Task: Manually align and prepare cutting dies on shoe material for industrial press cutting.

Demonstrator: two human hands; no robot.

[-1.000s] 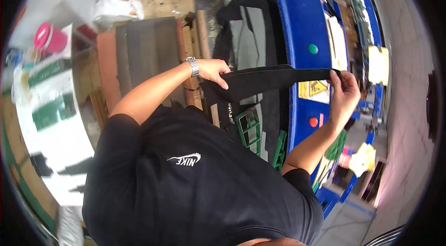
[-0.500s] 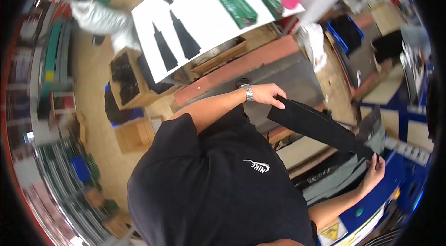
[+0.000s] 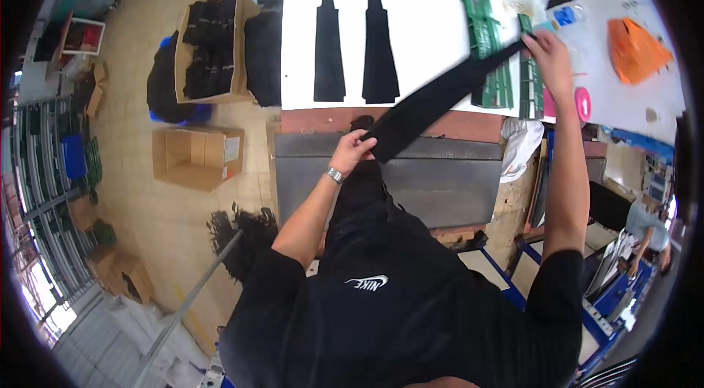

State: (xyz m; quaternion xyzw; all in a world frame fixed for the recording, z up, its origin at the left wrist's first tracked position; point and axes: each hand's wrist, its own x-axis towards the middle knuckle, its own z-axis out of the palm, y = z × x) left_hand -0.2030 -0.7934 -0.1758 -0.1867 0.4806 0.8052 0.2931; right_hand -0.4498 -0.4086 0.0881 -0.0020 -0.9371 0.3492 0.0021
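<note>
A long black fabric piece (image 3: 440,98), wide at one end and tapering at the other, is stretched in the air between my hands. My left hand (image 3: 353,150), with a metal watch at its wrist, pinches the wide end low in front of me. Farther out and to the right, my right hand (image 3: 548,58) grips the narrow end. Two similar tapered black pieces, a left one (image 3: 329,58) and a right one (image 3: 379,58), lie side by side on the white table (image 3: 422,6). The held piece partly covers the green packages (image 3: 480,28) there.
A carton of black fabric (image 3: 213,50) stands left of the table, with an open cardboard box (image 3: 198,157) nearer me. At the right are an orange bag (image 3: 636,50) and a pink container (image 3: 581,103). Another person (image 3: 649,230) is at the far right.
My view has turned toward the white table. Both hands have brought the black fabric piece round from the right to the table's near edge, and its narrow end now points away from me.
</note>
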